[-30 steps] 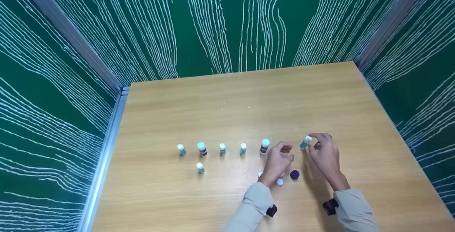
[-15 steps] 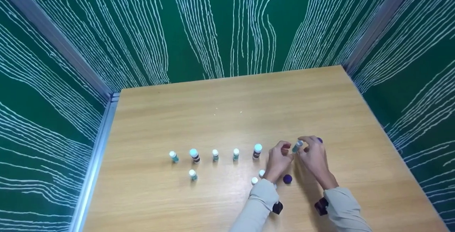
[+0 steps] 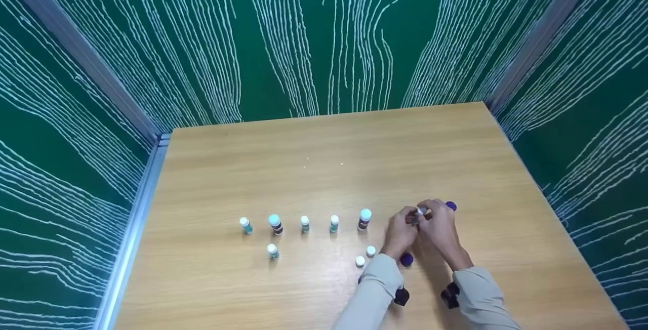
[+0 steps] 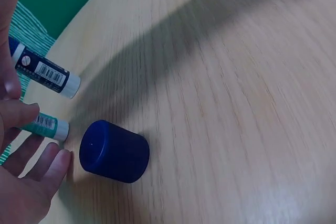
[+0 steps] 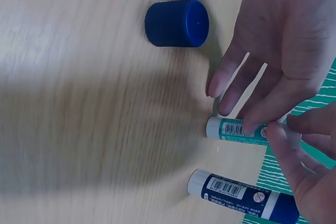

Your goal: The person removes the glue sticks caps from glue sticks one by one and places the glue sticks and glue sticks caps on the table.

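Observation:
A small green glue stick (image 5: 239,131) stands close over the table between both hands, its white base downward. My left hand (image 3: 400,231) pinches its body between thumb and fingers; in the left wrist view the left hand (image 4: 26,187) reaches in from the lower left. At the upper end, the fingertips of my right hand (image 3: 439,226) pinch the glue stick's top. Just beyond the right hand a larger dark blue glue stick (image 5: 236,195) with a blue cap stands upright. A loose dark blue cap (image 4: 115,151) lies on the table nearer the left wrist.
Left of the hands several glue sticks with pale tops stand in a row, from a green one (image 3: 245,225) to a dark one (image 3: 364,218). Another glue stick (image 3: 273,251) stands in front. Two white caps (image 3: 360,261) lie beside the left sleeve. Patterned green walls enclose the wooden table (image 3: 228,168).
The right hand has brought the green glue stick leftward to the left hand, which has closed its fingers on it. The camera view has shifted slightly.

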A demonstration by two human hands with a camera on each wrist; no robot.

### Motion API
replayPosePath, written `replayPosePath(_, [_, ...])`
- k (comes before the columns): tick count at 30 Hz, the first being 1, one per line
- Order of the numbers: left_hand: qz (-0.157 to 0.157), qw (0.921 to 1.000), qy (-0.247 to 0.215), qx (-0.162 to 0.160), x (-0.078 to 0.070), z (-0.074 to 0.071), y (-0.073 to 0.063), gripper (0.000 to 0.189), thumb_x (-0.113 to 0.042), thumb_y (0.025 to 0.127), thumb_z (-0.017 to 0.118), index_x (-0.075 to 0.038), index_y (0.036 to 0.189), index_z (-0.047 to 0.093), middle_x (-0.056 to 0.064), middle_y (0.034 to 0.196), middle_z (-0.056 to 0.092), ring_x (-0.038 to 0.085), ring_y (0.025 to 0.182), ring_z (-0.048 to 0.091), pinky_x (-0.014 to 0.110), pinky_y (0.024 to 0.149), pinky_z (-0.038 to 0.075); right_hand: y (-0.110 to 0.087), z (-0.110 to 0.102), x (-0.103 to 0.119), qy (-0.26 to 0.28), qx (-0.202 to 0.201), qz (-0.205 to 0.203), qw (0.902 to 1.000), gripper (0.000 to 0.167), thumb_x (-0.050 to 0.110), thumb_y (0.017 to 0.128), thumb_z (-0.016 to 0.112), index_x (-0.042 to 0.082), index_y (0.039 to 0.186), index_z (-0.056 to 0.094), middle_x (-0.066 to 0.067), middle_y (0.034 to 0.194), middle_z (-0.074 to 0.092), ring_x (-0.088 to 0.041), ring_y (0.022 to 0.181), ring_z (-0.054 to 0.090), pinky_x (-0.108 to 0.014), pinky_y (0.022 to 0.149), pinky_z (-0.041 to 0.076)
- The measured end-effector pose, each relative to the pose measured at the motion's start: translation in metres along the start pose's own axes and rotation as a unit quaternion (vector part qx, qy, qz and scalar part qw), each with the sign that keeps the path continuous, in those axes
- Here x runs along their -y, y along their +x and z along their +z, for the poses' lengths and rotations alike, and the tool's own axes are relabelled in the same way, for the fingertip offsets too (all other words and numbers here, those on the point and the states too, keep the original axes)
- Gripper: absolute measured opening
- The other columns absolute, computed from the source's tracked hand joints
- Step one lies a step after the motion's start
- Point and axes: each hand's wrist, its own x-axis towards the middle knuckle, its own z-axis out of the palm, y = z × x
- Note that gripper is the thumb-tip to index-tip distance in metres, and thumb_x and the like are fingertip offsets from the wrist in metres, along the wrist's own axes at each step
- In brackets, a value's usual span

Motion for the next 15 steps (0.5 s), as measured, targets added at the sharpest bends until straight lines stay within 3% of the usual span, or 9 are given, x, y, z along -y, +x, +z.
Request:
replayPosePath(9, [0.004, 0.9997, 0.005, -0.025, -0.003, -0.004, -0.001, 0.026, 0.002, 0.079, 0.067, -0.016, 0.097, 0.070, -0.008, 0.087, 0.067, 0.004, 0.083, 0.060, 0.019, 0.077, 0.050, -0.001, -0.002, 0.008, 0.013, -0.008, -0.007, 0.9999, 0.019, -0.016, 0.066, 0.067, -0.008, 0.082, 0.068, -0.018, 0.078, 0.065, -0.030, 0.063, 0.063, -0.038, 0.055, 0.055])
replayPosePath(15, [0.013, 0.9994, -0.026, -0.020, -0.006, -0.005, -0.002, 0.025, 0.004, 0.078, 0.068, -0.014, 0.095, 0.069, -0.008, 0.084, 0.066, 0.004, 0.080, 0.061, 0.017, 0.075, 0.050, -0.003, -0.009, 0.014, 0.037, -0.005, 0.007, 0.9993, 0.018, -0.015, 0.068, 0.068, -0.008, 0.085, 0.068, -0.018, 0.081, 0.064, -0.030, 0.062, 0.063, -0.034, 0.054, 0.055])
